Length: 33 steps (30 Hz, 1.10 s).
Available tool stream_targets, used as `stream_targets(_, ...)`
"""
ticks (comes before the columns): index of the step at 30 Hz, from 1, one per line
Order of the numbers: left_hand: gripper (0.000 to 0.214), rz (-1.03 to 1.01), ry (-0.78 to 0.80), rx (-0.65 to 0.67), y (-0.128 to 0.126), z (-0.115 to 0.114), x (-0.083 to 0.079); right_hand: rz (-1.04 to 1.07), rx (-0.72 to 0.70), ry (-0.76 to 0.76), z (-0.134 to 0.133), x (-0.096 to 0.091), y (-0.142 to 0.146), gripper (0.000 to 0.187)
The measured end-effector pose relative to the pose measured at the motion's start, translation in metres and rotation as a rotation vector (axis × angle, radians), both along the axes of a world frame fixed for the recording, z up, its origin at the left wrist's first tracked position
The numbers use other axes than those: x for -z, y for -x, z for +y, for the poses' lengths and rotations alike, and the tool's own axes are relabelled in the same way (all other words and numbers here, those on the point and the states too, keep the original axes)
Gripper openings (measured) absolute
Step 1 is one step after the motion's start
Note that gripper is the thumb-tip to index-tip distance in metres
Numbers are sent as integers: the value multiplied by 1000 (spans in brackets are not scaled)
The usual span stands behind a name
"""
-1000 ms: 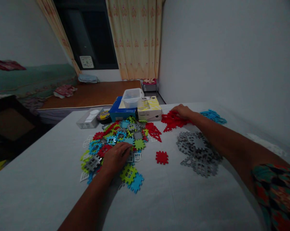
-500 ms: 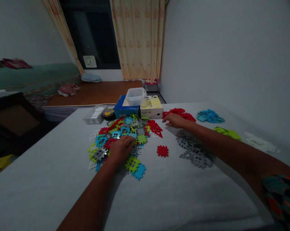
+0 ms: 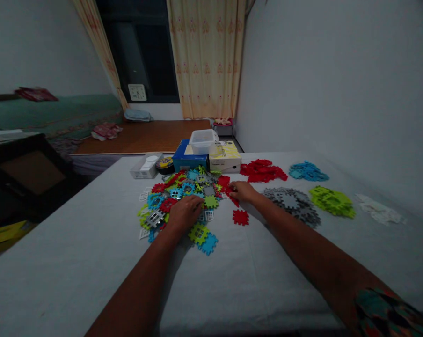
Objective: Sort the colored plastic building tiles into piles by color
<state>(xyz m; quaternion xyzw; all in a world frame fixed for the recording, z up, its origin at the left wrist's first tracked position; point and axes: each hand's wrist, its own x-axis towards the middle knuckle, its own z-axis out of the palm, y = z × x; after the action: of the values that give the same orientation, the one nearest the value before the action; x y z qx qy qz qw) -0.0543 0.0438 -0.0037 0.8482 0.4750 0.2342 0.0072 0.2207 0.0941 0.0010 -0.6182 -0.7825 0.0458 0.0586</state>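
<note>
A mixed heap of interlocking plastic building pieces [image 3: 156,201] in red, blue, green, grey and white lies on the cloth-covered table. My left hand [image 3: 186,213] rests on the heap's near side with curled fingers; whatever is under them is hidden. At the heap's right edge, my right hand [image 3: 243,191] has its fingers bent down onto a red piece [image 3: 234,200], apparently pinching it. A single square red piece [image 3: 240,217] lies flat just below that hand. Green [image 3: 198,233] and blue square pieces [image 3: 208,244] overlap at the heap's front.
Sorted piles sit to the right: red [image 3: 262,171], blue [image 3: 308,171], grey [image 3: 292,203], green [image 3: 332,201] and white [image 3: 380,208]. Behind the heap stand a blue box [image 3: 190,161], a yellow-white box [image 3: 225,159], a clear tub [image 3: 202,140] and a clear container [image 3: 144,167].
My right hand has come from the red pile back to the red pieces at the heap's edge. My left hand stays on the heap. The view has shifted slightly.
</note>
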Motion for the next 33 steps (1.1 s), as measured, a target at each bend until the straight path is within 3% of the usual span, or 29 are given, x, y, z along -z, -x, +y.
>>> stream_targets(5,26,7,-5,31,-2,-3,-5,181,-24,-2,-16,-2,-5,29)
stream_targets(13,28,23,-3,27,-1,0,2,551,7,-169,-25,4,-20,22)
stream_targets(19,27,17,8,25,0,1,5,543,-88,-217,-9,-22,-61,17)
stream_targets(23,28,11,7,43,0,3,7,469,132,-283,24,-34,-124,16)
stream_targets(27,28,8,-4,36,2,4,9,397,409,-333,52,-28,-176,14)
stream_targets(33,28,10,-8,28,1,2,7,282,499,-340,62,-19,-187,18)
